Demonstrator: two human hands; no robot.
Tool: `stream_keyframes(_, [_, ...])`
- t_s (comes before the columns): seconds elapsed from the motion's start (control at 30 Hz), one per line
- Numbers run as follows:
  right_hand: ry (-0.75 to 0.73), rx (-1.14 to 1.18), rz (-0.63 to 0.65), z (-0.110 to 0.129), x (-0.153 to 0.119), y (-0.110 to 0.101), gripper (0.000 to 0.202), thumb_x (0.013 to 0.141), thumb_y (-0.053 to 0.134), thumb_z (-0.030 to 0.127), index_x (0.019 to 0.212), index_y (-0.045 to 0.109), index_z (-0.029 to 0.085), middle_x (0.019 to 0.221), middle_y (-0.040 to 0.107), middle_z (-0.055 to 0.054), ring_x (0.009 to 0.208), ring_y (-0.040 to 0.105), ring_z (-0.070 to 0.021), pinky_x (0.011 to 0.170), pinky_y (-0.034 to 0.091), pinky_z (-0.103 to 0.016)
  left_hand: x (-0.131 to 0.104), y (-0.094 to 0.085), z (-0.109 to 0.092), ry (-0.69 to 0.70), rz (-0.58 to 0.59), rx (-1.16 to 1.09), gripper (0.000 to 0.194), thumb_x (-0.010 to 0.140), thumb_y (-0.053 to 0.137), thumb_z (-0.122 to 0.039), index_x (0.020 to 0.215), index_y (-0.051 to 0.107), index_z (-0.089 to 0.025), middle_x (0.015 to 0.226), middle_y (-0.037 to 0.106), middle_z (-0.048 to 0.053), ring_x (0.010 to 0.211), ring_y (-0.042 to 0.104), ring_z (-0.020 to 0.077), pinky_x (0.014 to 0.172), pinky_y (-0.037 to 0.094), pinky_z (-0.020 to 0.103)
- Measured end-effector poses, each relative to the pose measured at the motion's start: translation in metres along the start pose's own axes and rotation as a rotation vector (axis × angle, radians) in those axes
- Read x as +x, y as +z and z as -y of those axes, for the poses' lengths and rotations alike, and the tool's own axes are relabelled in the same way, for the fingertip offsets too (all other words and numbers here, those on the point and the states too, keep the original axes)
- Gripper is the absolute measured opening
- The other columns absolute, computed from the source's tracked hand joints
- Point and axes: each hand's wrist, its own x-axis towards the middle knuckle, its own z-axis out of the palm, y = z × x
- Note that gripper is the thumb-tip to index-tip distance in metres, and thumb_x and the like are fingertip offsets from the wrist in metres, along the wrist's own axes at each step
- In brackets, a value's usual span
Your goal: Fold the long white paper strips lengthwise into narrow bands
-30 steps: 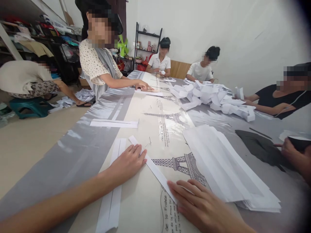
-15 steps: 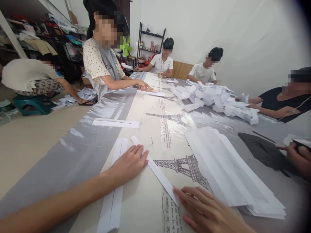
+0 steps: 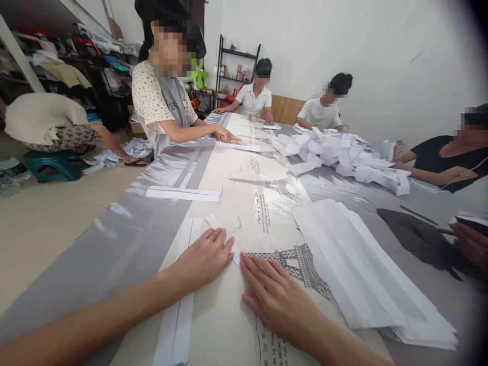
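A narrow folded white paper strip (image 3: 214, 221) lies slantwise on the table cover (image 3: 217, 315), which is printed with Eiffel towers. My left hand (image 3: 208, 254) rests on the strip's upper part, fingers lying flat and slightly curved. Just right of it, my right hand (image 3: 272, 287) lies over the lower part with its fingers stretched out, covering most of that end. Left of the hands, partly under my left forearm, is a longer creased white strip (image 3: 175, 315). A stack of white paper sheets (image 3: 354, 259) lies to the right of my right hand.
Another creased strip (image 3: 183, 193) lies farther forward. A heap of folded papers (image 3: 335, 152) covers the table's right back part. A person (image 3: 163, 101) stands at the left edge, pointing at a strip. Others sit around the table; one crouches by a green stool (image 3: 53, 163).
My right hand has moved up and left along the strip, close to my left hand, and its fingers now lie flat. My left hand has stayed in place.
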Motion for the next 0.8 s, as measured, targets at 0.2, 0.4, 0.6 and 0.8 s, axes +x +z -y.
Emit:
stream_keyframes(0.2, [-0.014,-0.109,0.015,0.006,-0.028,-0.012,0.045,0.109,0.040,0.031,0.141,0.056,0.003,0.146,0.060,-0.017,0.123,0.060,-0.0304,0.095,0.055,-0.045,-0.002,0.004,-0.001,-0.004,0.004,-0.019,0.035,0.108,0.042,-0.021,0.127,0.063,-0.001,0.120,0.068,0.024,0.122,0.062,0.0336,0.102,0.048,0.046])
stream_keyframes(0.4, [0.052,-0.165,-0.027,0.016,-0.054,-0.014,0.050,0.109,0.041,0.038,0.136,0.059,0.001,0.141,0.063,-0.020,0.123,0.060,-0.0329,0.090,0.057,-0.045,-0.005,0.010,-0.003,-0.001,-0.026,-0.002,0.035,0.108,0.044,-0.020,0.130,0.061,0.000,0.125,0.067,0.026,0.124,0.062,0.0336,0.104,0.048,0.046])
stream_keyframes(0.6, [0.092,-0.066,-0.013,0.013,-0.049,-0.026,0.038,0.104,0.054,0.036,0.122,0.065,0.005,0.114,0.071,-0.019,0.100,0.067,-0.0308,0.080,0.060,-0.042,-0.004,0.012,-0.006,-0.017,-0.040,0.069,0.037,0.107,0.046,-0.022,0.131,0.061,0.001,0.125,0.067,0.029,0.121,0.065,0.0346,0.101,0.050,0.045])
stream_keyframes(0.8, [0.095,-0.058,-0.011,0.002,0.000,-0.015,0.023,0.096,0.050,0.005,0.114,0.063,0.011,0.093,0.065,-0.009,0.075,0.064,-0.0213,0.061,0.055,-0.032,-0.001,0.005,-0.006,-0.004,-0.019,0.081,0.035,0.106,0.044,-0.020,0.127,0.063,0.000,0.118,0.070,0.026,0.118,0.066,0.0343,0.096,0.052,0.044])
